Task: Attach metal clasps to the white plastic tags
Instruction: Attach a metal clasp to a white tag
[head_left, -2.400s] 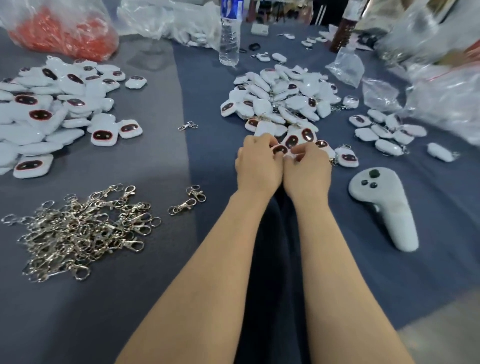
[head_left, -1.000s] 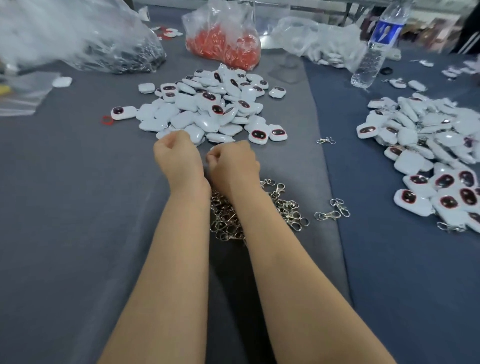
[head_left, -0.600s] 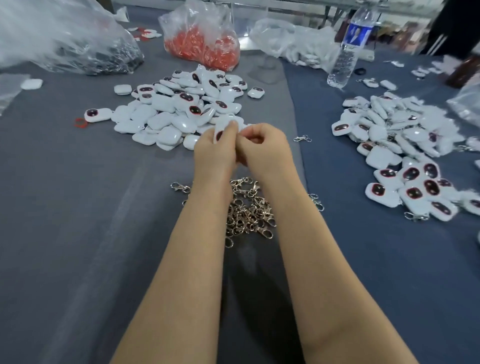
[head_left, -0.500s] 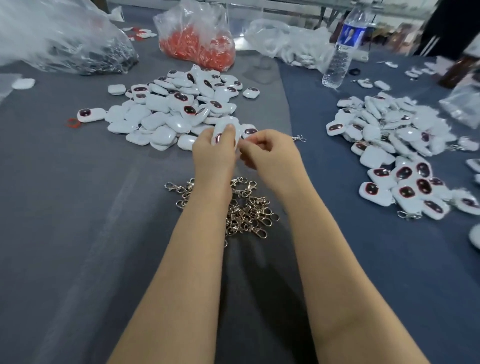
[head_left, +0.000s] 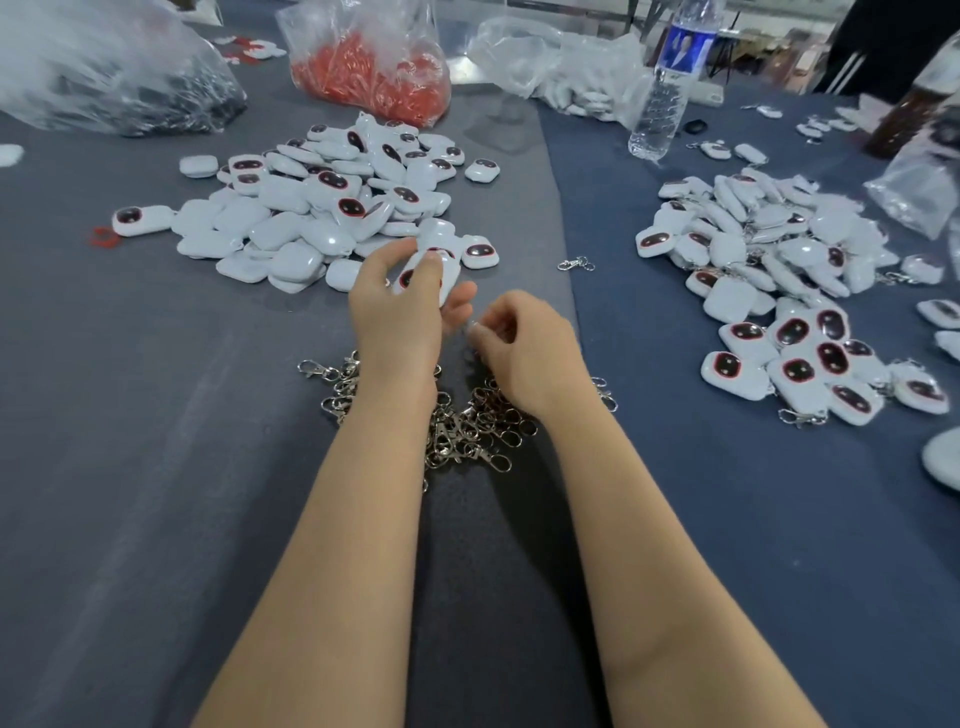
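Note:
My left hand (head_left: 395, 312) holds one white plastic tag (head_left: 434, 278) with a dark red-rimmed oval, pinched between thumb and fingers above the table. My right hand (head_left: 524, 343) is just to its right, fingers curled and pinching something small that I cannot make out. Beneath both wrists lies a heap of metal clasps (head_left: 467, 426). A pile of bare white tags (head_left: 322, 208) lies beyond my left hand. A second pile of tags (head_left: 769, 291), some with clasps on them, lies to the right.
A bag of red rings (head_left: 374, 73), a bag of dark parts (head_left: 119, 83) and a clear bag of white pieces (head_left: 561, 67) stand at the back. A water bottle (head_left: 670, 83) stands back right. One loose clasp (head_left: 574, 264) lies between the piles.
My view swung from the right pile to the left one. My left hand took up a tag; the hands, pressed together half a second ago, have parted slightly, the right lower.

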